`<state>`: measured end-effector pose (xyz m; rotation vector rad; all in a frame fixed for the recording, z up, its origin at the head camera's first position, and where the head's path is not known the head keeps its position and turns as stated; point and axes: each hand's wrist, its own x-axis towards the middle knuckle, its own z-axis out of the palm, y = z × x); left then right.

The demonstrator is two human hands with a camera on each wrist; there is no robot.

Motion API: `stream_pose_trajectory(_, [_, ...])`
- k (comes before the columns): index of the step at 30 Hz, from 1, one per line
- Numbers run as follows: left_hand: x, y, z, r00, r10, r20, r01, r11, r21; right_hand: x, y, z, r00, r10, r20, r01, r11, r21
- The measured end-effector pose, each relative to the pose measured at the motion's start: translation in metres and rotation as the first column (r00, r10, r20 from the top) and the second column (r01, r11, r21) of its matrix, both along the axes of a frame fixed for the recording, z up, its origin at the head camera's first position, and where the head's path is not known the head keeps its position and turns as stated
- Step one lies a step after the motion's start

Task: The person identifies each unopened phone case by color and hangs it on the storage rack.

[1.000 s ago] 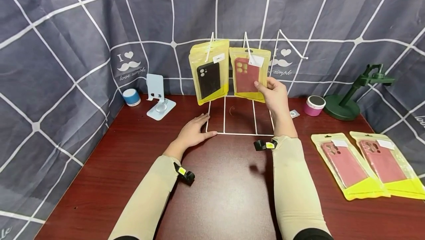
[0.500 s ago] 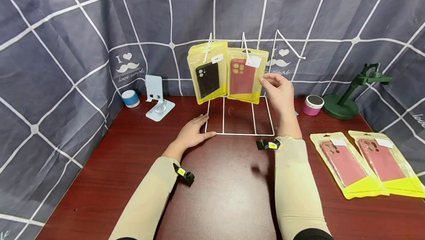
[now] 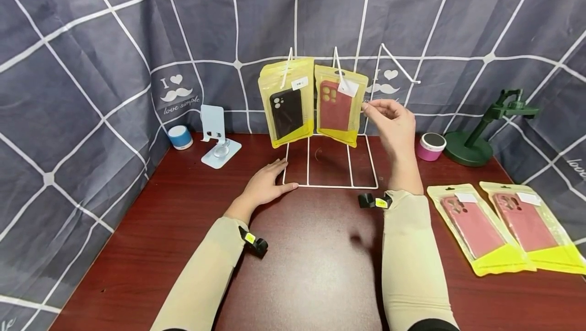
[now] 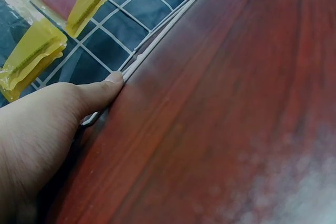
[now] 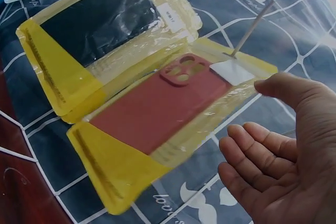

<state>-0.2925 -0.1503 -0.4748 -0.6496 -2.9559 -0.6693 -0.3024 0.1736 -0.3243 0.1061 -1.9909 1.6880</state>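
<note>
Our right hand point(image 3: 394, 122) hangs in the air with its fingers loosely spread, holding nothing, just beside the right edge of the yellow-edged clear pouch with a red phone case point(image 3: 337, 110). In the right wrist view a narrow gap shows between our thumb and that pouch point(image 5: 157, 124). Our left hand point(image 3: 265, 182) lies flat on the table, fingers straight, its thumb touching the front left corner of the white wire display rack point(image 3: 330, 168); the left wrist view shows the thumb against the wire point(image 4: 152, 45).

The red pouch hangs on the middle hook of the rack. The yellow-edged pouch with a black phone case point(image 3: 287, 102) hangs on the left hook, just beside it, with further pouches stacked behind it that we cannot count. The right hook carries nothing.

The surface is a dark red wood-grain table point(image 3: 151, 219), and a grey cloth with a white grid point(image 3: 91, 56) closes it in behind and at both sides.

To the right, 2 more red-case pouches point(image 3: 503, 227) lie flat side by side, well apart from the rack. Near the cloth stand 1 pink round tin point(image 3: 432, 146) and 1 dark green stand point(image 3: 480, 135); on the left are 1 pale blue phone holder point(image 3: 218, 135) and 1 small blue-and-white cylinder point(image 3: 180, 137). Nothing lies between our right hand and the pouch.
</note>
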Motion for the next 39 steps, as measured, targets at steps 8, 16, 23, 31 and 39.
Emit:
stream_pose_trajectory(8, [0.000,0.001,0.000,1.000,-0.007,-0.007,0.007,1.000,0.014,0.016,0.008,0.010,0.997,0.073,0.030,-0.073,0.997,0.028])
stream_pose_trajectory(16, [0.000,-0.004,-0.001,1.000,0.002,0.000,-0.002,1.000,0.020,0.041,0.039,0.013,0.989,0.107,0.103,-0.125,0.973,0.193])
stream_pose_trajectory(23, [0.001,-0.002,-0.001,1.000,-0.009,0.007,0.009,1.000,0.009,0.062,0.117,-0.012,0.981,-0.017,0.191,-0.094,0.825,0.557])
stream_pose_trajectory(31, [0.001,0.001,-0.001,1.000,-0.018,0.014,0.018,1.000,0.000,0.074,0.243,-0.070,0.873,-0.079,0.481,-0.360,0.560,0.746])
stream_pose_trajectory(39, [-0.001,0.000,-0.001,1.000,-0.003,0.004,0.003,1.000,-0.013,0.072,0.262,-0.095,0.758,0.030,0.652,-0.544,0.580,0.606])
